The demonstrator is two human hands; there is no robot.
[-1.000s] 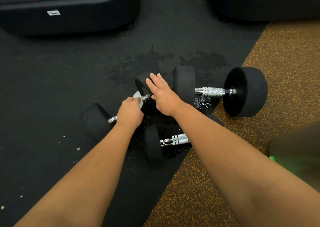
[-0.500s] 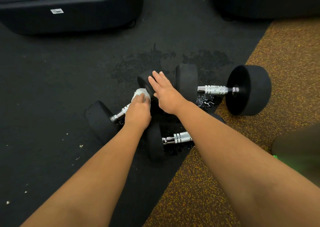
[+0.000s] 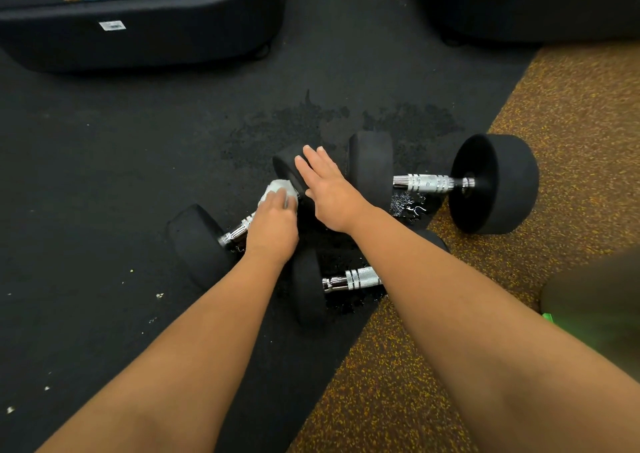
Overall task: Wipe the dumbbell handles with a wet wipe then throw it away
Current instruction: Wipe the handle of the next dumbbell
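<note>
Mid-wipe: left grip (image 3: 273, 225) pinching wipe (image 3: 277, 189) on left dumbbell handle (image 3: 239, 232), on black floor mat (image 3: 104, 193). Right grip (image 3: 329, 193) spread flat on its weight (image 3: 285, 165). Far handle (image 3: 424, 183), near handle (image 3: 353, 277) unclear; disposal pending.

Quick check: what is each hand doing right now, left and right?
Left hand: closed on the wet wipe, pressed against the dumbbell handle.
Right hand: open, fingers straight, resting on that dumbbell's black weight.
</note>
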